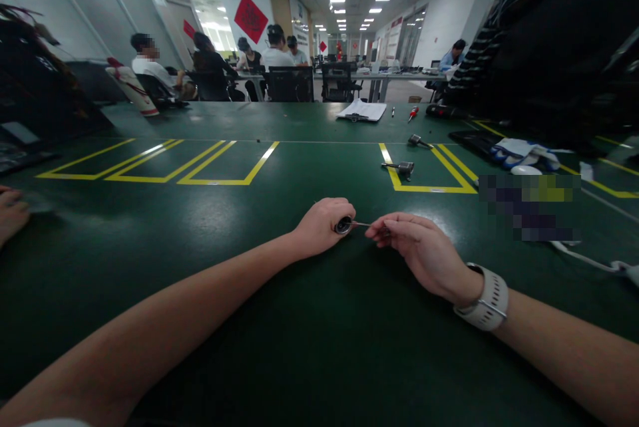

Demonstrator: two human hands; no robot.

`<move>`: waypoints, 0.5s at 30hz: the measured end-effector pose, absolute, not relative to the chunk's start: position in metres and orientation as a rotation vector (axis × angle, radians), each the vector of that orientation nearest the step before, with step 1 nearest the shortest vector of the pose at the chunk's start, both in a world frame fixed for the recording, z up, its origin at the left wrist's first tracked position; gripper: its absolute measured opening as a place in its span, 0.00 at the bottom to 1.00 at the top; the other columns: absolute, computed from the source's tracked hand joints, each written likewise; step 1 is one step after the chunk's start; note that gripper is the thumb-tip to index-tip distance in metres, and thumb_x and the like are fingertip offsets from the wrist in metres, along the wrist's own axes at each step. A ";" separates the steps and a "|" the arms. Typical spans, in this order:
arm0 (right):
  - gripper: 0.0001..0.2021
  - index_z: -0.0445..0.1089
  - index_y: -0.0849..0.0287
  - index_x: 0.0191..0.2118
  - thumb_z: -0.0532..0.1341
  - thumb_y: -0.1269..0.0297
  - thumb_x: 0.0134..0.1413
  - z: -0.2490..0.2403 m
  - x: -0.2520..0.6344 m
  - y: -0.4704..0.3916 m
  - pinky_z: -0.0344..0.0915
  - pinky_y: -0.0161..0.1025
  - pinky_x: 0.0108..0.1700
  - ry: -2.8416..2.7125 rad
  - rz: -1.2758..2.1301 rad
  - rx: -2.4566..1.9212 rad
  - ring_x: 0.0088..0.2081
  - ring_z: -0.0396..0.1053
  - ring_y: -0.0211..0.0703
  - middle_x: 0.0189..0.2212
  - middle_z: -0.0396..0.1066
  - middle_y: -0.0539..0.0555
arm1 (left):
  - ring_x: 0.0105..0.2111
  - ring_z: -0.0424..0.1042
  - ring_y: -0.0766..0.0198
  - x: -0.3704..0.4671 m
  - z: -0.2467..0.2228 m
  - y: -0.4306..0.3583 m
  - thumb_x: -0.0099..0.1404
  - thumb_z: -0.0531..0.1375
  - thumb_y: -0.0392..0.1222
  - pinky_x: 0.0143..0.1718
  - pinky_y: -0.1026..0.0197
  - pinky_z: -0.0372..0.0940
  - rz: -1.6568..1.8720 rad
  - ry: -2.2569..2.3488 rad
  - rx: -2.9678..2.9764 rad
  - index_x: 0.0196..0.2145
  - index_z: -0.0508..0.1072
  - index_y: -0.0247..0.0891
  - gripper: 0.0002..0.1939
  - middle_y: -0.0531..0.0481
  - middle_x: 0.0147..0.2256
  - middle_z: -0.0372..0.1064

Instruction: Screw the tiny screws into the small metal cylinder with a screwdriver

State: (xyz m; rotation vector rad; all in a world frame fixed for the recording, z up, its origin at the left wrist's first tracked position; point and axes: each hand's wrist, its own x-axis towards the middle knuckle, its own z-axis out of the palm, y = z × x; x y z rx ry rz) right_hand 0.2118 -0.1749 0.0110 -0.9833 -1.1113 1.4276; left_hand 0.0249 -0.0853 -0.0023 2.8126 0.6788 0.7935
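Observation:
My left hand (pixel 327 224) is closed around a small cup-shaped metal part (pixel 343 225). Its round hollow end faces me, and the rest is hidden in my fist. A thin metal rod (pixel 362 224) runs from beside that part to my right hand (pixel 410 245), whose fingertips pinch its other end. Whether the rod belongs to the part or is separate, I cannot tell. Both hands are low over the green table (pixel 319 320). Beyond them lie two similar dark metal pieces with thin stems, a nearer one (pixel 405 168) and a farther one (pixel 417 141).
Yellow tape (pixel 436 189) marks outlines on the table. Farther back are a clipboard with papers (pixel 363 110) and a red screwdriver (pixel 413 113). White-and-blue gloves (pixel 524 151) and a white cable (pixel 584 257) lie right. Another person's hand (pixel 12 213) rests at the left edge; someone stands far right.

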 end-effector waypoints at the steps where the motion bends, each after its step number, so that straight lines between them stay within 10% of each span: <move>1: 0.08 0.75 0.60 0.31 0.58 0.66 0.52 0.010 0.212 -0.174 0.62 0.41 0.40 -1.081 1.459 -0.979 0.37 0.69 0.42 0.33 0.74 0.55 | 0.28 0.63 0.67 0.025 -0.003 -0.085 0.62 0.55 0.37 0.31 0.63 0.57 0.799 0.661 2.815 0.28 0.64 0.35 0.05 0.52 0.28 0.63; 15: 0.08 0.75 0.61 0.27 0.58 0.68 0.50 0.006 0.211 -0.172 0.60 0.40 0.38 -0.994 1.426 -0.925 0.32 0.67 0.41 0.28 0.74 0.54 | 0.26 0.61 0.68 0.027 -0.005 -0.080 0.60 0.58 0.37 0.28 0.65 0.56 0.800 0.830 2.658 0.25 0.63 0.36 0.08 0.55 0.26 0.61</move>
